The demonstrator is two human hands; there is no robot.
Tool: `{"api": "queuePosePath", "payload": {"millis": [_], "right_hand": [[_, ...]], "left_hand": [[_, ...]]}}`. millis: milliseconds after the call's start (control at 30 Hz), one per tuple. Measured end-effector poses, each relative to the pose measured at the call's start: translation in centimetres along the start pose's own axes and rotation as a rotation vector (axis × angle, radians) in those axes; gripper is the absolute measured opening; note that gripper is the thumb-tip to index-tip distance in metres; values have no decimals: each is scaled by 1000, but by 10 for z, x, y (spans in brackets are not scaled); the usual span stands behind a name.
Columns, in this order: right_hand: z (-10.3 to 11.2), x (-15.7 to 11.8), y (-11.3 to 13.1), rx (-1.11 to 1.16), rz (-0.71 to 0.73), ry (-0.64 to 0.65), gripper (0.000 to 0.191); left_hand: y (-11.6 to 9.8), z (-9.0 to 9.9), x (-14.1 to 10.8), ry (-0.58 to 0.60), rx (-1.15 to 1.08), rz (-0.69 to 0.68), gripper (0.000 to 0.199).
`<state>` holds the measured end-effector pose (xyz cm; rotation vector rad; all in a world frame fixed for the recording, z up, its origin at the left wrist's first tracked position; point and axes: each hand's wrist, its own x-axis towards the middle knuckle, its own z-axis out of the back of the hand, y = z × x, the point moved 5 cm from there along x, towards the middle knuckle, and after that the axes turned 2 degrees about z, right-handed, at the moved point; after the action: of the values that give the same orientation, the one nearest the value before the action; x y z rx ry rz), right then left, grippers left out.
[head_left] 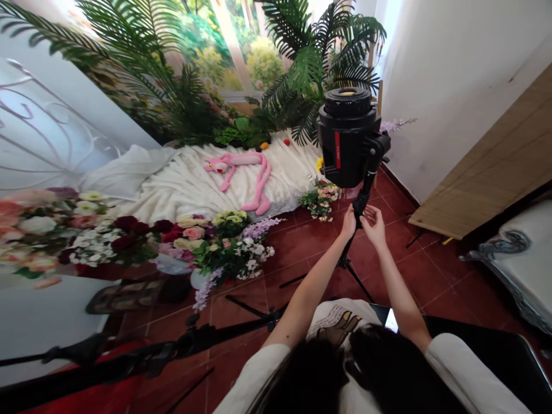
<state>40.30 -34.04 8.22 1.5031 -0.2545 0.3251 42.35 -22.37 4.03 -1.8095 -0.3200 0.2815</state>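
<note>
A black studio light [338,141] with a red stripe is mounted on top of a black light stand [345,247], its round front facing up. Just below the lamp's bracket, my left hand [350,223] is closed around the stand's upper pole. My right hand [374,225] is on the other side of the same joint, thumb and finger pinched at the pole and the other fingers loosely curled. What exactly its fingertips grip is partly hidden.
A pink plush panther [239,164] lies on a white fur cloth [185,178]. Artificial flowers [224,241] and palm leaves [310,63] surround it. A black boom arm [168,348] crosses the lower left. A wooden panel [487,155] and ornate white furniture [526,259] stand right, over red floor tiles [297,244].
</note>
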Motion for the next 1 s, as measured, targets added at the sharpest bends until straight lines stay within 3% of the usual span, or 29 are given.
{"api": "queuePosePath", "payload": {"millis": [200,333,500,667,800,1000], "right_hand": [[-9,-7,-21,63,-59,-47,41],[-3,-14,-28,118,-109,-106,36],[5,-27,-31,82,-118,-66,38],[13,-36,-29,58,-86,-25,44],[14,-35,-26,-13,-78,-2,34],[15,-30,-24,-60,-93,-42,31]], "left_hand": [[-4,8,-16,184,249,-260,38],[-18,11,-10,263,375,-250,38],[-30,5,0,229,423,-235,35],[-25,-6,2,219,558,-276,37],[-26,-8,5,188,604,-306,41],[-47,-20,19,160,556,-424,53]]}}
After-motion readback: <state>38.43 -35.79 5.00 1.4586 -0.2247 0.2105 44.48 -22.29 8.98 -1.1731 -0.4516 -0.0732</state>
